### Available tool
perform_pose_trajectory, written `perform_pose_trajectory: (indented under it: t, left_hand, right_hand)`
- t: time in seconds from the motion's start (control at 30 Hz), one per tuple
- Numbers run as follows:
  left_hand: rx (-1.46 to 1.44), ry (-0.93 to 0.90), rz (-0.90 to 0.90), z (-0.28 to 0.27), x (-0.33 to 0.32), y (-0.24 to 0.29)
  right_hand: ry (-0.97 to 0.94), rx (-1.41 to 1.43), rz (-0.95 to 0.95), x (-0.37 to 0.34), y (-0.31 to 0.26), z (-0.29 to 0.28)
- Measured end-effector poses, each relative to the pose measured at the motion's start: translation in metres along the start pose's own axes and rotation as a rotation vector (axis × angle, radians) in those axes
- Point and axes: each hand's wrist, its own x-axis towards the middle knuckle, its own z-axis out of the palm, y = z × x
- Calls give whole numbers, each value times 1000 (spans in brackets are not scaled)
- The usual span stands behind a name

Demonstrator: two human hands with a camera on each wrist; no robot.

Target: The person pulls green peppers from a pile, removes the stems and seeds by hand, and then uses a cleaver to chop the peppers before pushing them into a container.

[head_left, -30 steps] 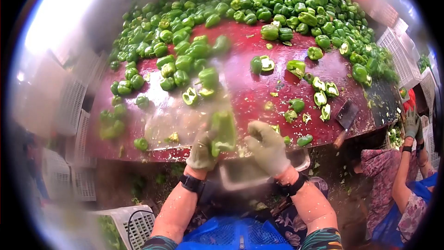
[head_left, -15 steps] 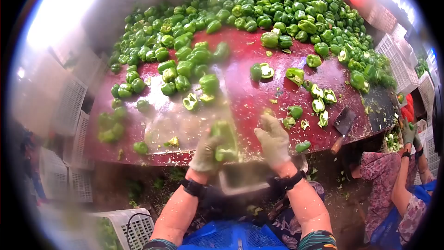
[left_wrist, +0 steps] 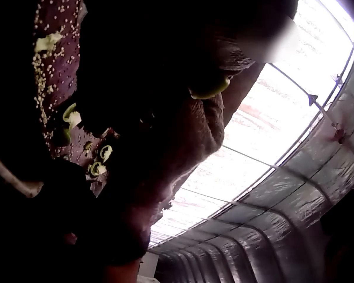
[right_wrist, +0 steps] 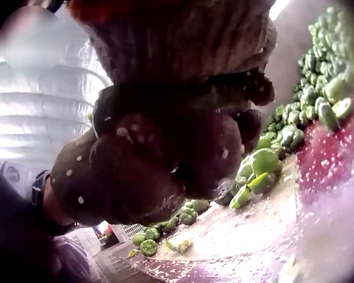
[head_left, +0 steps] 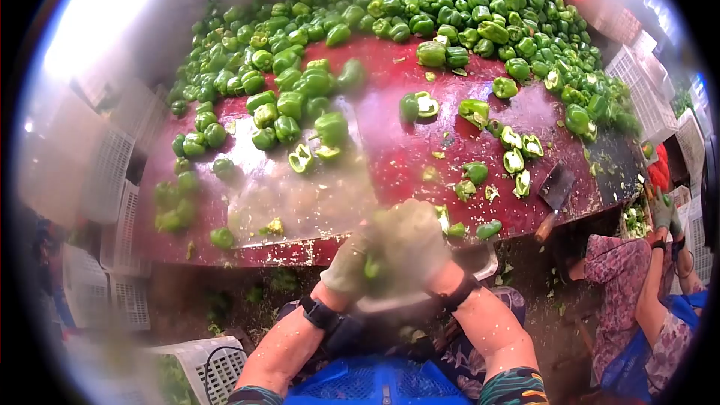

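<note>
Both gloved hands meet low in the head view, by the table's near edge. My left hand (head_left: 346,264) holds a green bell pepper piece (head_left: 371,266), mostly hidden between the two hands. In the left wrist view a pale green rim of the pepper (left_wrist: 212,88) peeks out beside the dark glove. My right hand (head_left: 416,244), blurred, lies over the pepper with its back to the camera. The right wrist view shows both gloves pressed close together in shadow; what the right fingers grip I cannot tell. Below the hands is a metal tray (head_left: 484,261).
A large heap of bell peppers (head_left: 480,0) covers the back of the red table (head_left: 390,142). Cut halves (head_left: 513,160) and a cleaver (head_left: 556,186) lie at the right. White crates (head_left: 217,364) stand around the table. Another person's gloved hands (head_left: 661,210) are at far right.
My right hand has moved left and now covers the pepper, which was in plain sight in my left hand before. My left hand has shifted slightly right toward it.
</note>
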Motion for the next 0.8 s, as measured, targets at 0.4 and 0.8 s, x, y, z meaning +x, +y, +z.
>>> perform_pose_trajectory:
  t: [0.4, 0.8]
  left_hand:
    - [605, 144, 348, 18, 4, 7]
    - [213, 317, 281, -7, -94, 89]
  right_hand:
    - [73, 732, 550, -26, -1, 55]
    - [-369, 725, 442, 14, -41, 27]
